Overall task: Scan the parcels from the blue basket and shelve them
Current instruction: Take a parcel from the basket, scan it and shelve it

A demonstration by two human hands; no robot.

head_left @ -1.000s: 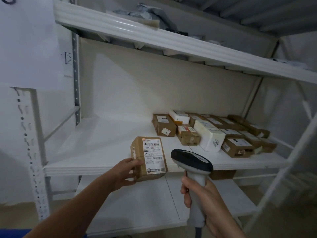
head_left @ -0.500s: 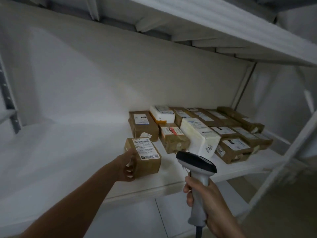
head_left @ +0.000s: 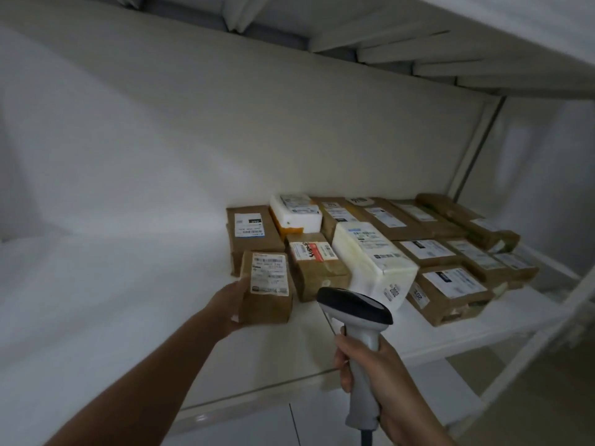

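My left grip [head_left: 230,305] holds a small brown parcel [head_left: 267,284] by its left side, fingers curled round it, printed label facing up. The parcel sits low over the white shelf [head_left: 96,284]; I cannot tell whether its base touches the board.

Its long axis runs away from me toward the back wall, the same way the shelved parcels lie. It is just left of a red-labelled parcel [head_left: 317,265], with a narrow gap between them, and just in front of a flat brown parcel [head_left: 251,230] at the left end of the back row.

I judge the spot is right under it, so the move is a short lowering and letting go.

My right grip [head_left: 370,371] is wrapped round the handle of the scanner [head_left: 354,305], nearer me and right of the parcel, so the left grip is the nearer one.
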